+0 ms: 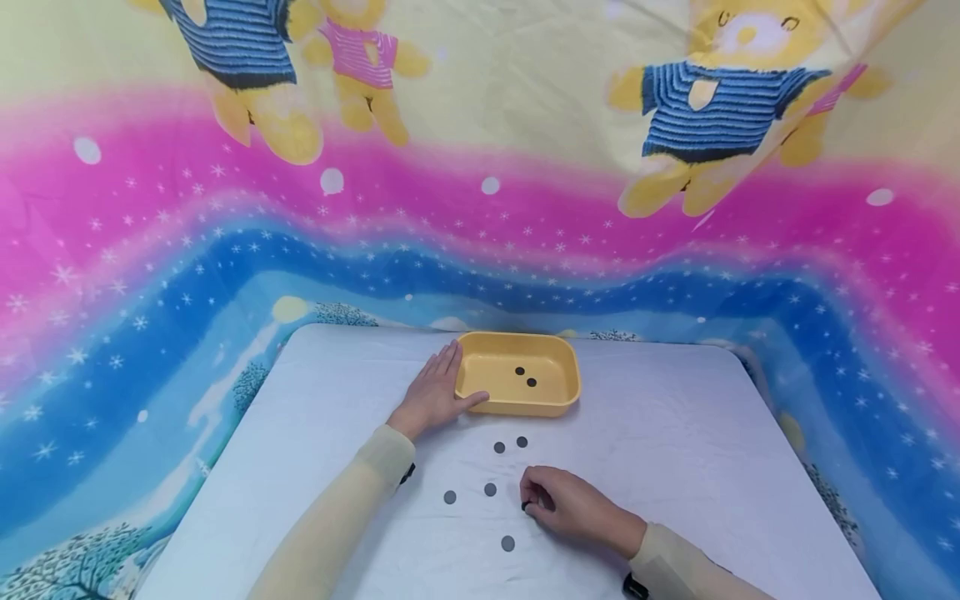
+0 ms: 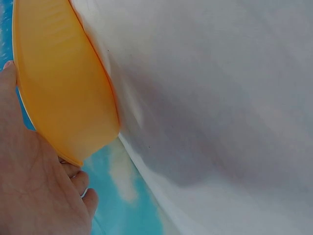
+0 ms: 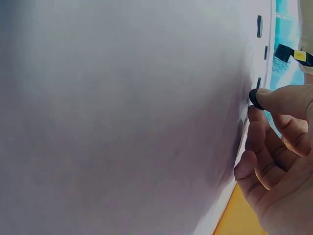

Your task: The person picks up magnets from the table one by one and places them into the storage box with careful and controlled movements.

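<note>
"What do we find in the right hand [image 1: 573,504]?"

"We see it pinching a black disc [image 1: 526,506] at the thumb tip, its other fingers bent inward. Whether that hand touches the table we cannot tell."

"And the left hand [image 1: 435,392]?"

"It lies wide, fingers stretched along the left end of a yellow tub [image 1: 517,409], thumb out over the near rim. So we have the tub touched at its near left corner, upright toward the far edge of the white-covered table [image 1: 675,433]."

"What do we see in the tub?"

"Two dark discs [image 1: 532,382], near each other on its floor, a little right of the middle."

"And around the right hand?"

"Five grey discs [image 1: 491,489] lie apart on the cloth. Two are between the tub and that hand, two are off to its left, and one sits nearer the person's side."

"Further out?"

"We have pale sleeves [image 1: 330,517] on both arms, and a black band [image 1: 635,586] at the right wrist. Behind the table and along its sides hangs a bright fabric [image 1: 480,208], printed with bears in striped tops, above bands of pink and blue dotted with snowflakes."
</note>
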A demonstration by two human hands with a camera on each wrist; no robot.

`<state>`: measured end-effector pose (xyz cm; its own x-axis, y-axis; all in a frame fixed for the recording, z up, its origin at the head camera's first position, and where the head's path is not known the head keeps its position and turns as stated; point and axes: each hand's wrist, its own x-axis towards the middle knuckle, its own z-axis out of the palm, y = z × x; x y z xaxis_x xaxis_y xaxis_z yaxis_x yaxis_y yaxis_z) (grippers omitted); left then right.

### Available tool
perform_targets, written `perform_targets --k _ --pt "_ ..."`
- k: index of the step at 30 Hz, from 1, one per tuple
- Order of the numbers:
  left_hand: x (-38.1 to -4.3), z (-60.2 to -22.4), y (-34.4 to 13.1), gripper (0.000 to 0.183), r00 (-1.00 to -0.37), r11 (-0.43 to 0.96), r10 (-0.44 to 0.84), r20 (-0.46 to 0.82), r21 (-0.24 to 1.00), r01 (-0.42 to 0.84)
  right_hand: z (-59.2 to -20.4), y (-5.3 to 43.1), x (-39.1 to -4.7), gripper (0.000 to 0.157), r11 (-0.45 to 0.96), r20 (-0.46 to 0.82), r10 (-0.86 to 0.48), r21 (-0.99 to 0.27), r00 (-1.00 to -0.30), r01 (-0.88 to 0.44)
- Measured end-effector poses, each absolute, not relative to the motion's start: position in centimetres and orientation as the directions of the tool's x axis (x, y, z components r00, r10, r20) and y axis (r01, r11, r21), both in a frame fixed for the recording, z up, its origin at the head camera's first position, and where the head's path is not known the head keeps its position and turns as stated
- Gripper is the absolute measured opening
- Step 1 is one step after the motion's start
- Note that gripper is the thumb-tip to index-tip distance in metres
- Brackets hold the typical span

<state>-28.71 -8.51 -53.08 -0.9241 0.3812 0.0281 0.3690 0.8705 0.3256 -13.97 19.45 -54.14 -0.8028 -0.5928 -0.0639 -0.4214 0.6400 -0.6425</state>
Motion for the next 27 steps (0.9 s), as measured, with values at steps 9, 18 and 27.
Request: perform_targets --k 9,18,27 --pt "-28.8 -53.4 -8.5 0.114 -0.924 0.865 0.381 0.031 0.340 0.368 -53.8 19.7 -14.6 0.023 0.625 -0.031 -0.576 -0.661 -0.817 -0.415" --pt "-28.7 -53.2 -8.5 0.115 -0.924 0.864 0.381 0.031 0.342 0.368 -53.2 19.8 -15.8 0.020 0.622 0.002 -0.539 -0.674 -0.842 -0.399" --pt "-28.7 -53.1 -8.7 0.115 -0.925 0.869 0.378 0.025 0.336 0.364 -52.2 19.9 -18.7 0.018 0.578 0.140 -0.502 -0.679 -0.853 -0.452"
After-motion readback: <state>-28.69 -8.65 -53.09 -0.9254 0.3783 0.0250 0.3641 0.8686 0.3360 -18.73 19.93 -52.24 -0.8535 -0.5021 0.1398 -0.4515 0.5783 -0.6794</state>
